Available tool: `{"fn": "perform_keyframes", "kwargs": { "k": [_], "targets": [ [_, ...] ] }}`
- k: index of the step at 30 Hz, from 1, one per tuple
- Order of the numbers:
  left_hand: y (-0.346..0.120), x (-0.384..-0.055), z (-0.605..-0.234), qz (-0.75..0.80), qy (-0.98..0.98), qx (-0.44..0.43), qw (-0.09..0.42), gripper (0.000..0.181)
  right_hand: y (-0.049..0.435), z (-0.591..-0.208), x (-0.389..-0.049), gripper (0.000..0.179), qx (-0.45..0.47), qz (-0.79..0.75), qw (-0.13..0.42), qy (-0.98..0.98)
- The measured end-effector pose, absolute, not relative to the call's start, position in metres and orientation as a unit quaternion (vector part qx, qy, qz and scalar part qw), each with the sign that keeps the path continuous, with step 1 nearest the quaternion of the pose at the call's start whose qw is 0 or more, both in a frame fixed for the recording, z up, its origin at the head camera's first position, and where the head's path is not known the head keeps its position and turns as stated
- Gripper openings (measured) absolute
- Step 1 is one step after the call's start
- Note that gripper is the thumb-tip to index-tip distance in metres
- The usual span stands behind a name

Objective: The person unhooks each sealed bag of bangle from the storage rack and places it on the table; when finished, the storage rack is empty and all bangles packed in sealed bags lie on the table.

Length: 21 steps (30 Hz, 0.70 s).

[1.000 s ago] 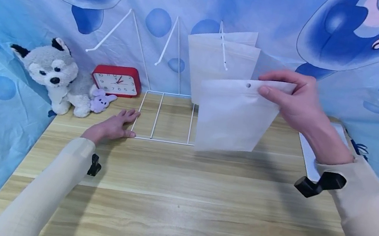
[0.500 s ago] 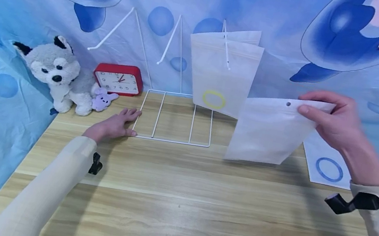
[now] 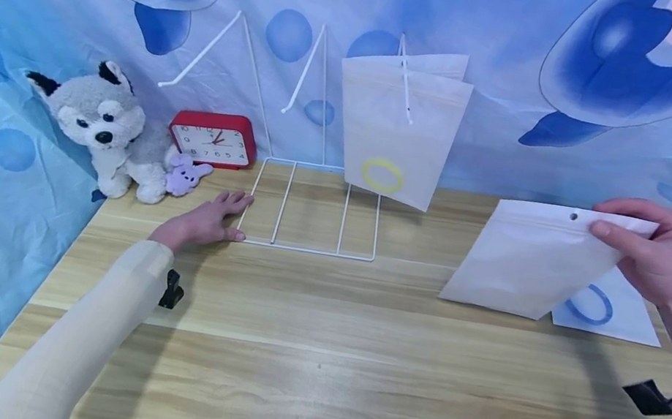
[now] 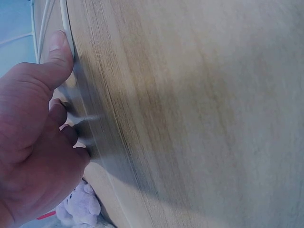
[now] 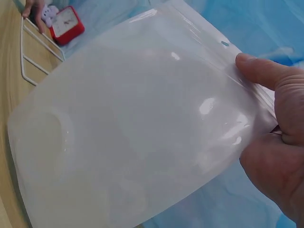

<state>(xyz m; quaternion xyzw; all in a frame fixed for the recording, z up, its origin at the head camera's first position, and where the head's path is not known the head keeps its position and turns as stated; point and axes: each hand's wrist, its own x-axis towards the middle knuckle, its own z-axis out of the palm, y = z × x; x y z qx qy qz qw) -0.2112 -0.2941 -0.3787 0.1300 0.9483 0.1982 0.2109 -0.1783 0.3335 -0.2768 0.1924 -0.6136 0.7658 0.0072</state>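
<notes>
My right hand pinches a white zip pouch by its top right corner, thumb in front, beside the punched hole. The pouch slants downward, its lower edge close over the table; it overlaps another white pouch with a blue ring at the right. In the right wrist view its glossy face fills the middle. My left hand rests on the left end of a white wire rack, fingers spread in the head view. On the rack's right prong hang white pouches, the front one marked with a yellow ring.
A grey-and-white plush husky, a small purple plush bunny and a red clock stand left of the rack. Two bare prongs jut forward on its left. A blue dolphin-print cloth hangs behind the wooden table.
My right hand has carried the pouch rightward and lower, away from the hanging pouches, uncovering the yellow ring and the rack's right end. My left hand stays on the rack.
</notes>
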Motion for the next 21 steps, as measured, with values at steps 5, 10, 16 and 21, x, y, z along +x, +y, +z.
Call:
{"fn": "perform_keyframes", "kwargs": {
  "k": [5,10,16,21],
  "targets": [
    [-0.295,-0.212,-0.378,0.195,0.950,0.134,0.206,0.083,0.348,-0.282,-0.183,0.026,0.131,0.744,0.012,-0.656],
    [-0.295,-0.213,-0.379,0.194,0.950,0.135,0.207,0.083,0.355,-0.282,-0.199,0.024,0.047,0.701,0.008,-0.711],
    [-0.294,-0.212,-0.380,0.197,0.949,0.127,0.209,0.083,0.353,-0.276,-0.227,0.020,0.003,0.619,-0.004,-0.785],
    [-0.294,-0.213,-0.380,0.197,0.949,0.121,0.212,0.083,0.352,-0.274,-0.246,0.021,-0.011,0.551,-0.020,-0.834]
  ]
}}
